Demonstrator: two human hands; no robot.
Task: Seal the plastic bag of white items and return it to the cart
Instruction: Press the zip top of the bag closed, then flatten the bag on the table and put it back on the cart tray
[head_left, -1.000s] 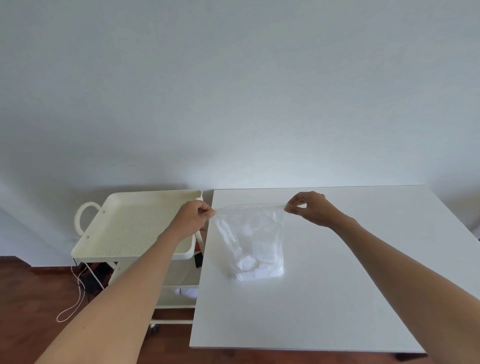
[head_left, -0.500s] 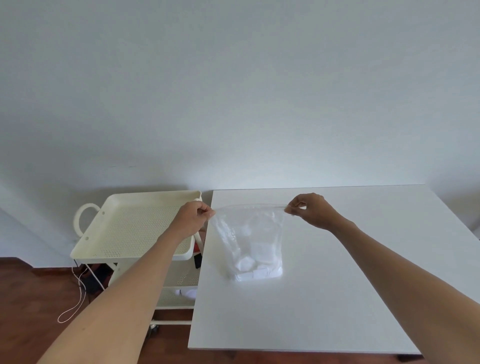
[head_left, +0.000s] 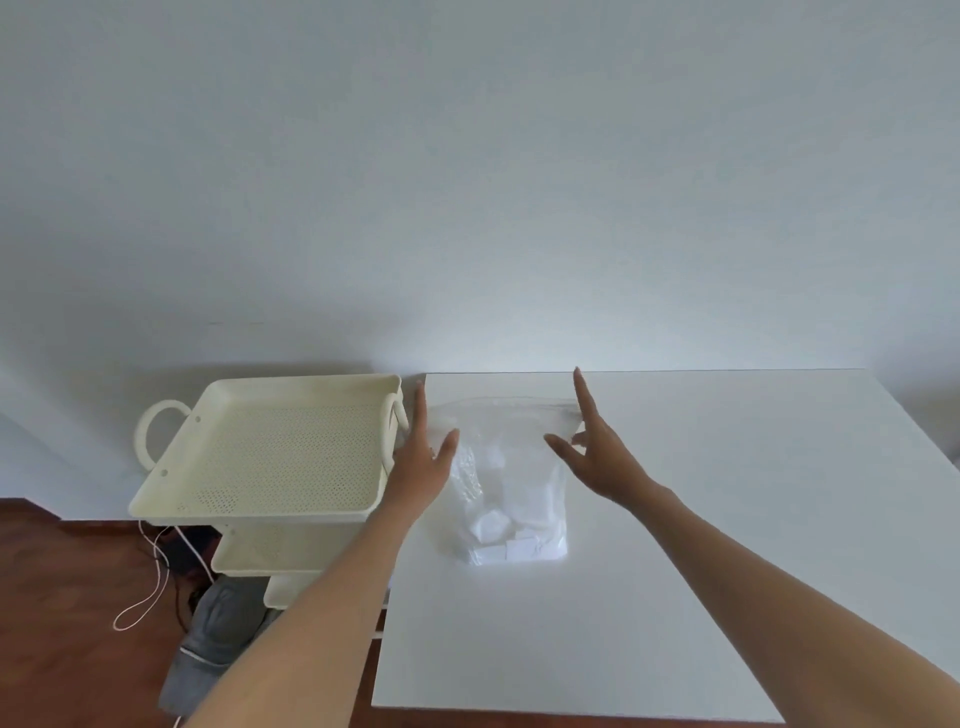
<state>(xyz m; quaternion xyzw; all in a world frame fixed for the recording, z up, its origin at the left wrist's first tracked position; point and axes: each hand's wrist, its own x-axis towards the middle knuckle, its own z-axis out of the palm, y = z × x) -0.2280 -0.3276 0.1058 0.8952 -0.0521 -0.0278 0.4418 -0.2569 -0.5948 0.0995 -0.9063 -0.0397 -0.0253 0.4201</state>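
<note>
A clear plastic bag (head_left: 511, 483) with several white items at its bottom lies on the white table (head_left: 701, 519), its top edge toward the wall. My left hand (head_left: 423, 457) is at the bag's left top corner, fingers spread and holding nothing. My right hand (head_left: 597, 452) is at the bag's right top corner, also spread, forefinger pointing up. Both hands are at the bag's edges without gripping it. The cream cart (head_left: 270, 452) stands left of the table with a perforated top tray that holds nothing.
The cart has lower shelves (head_left: 270, 545) under the top tray. A white cord (head_left: 150, 587) and a grey cap (head_left: 218, 629) lie on the brown floor by the cart. A plain wall runs behind the table.
Both hands have let go of the bag's top corners and spread their fingers. The bag, which was held up and stretched, now lies slack on the table.
</note>
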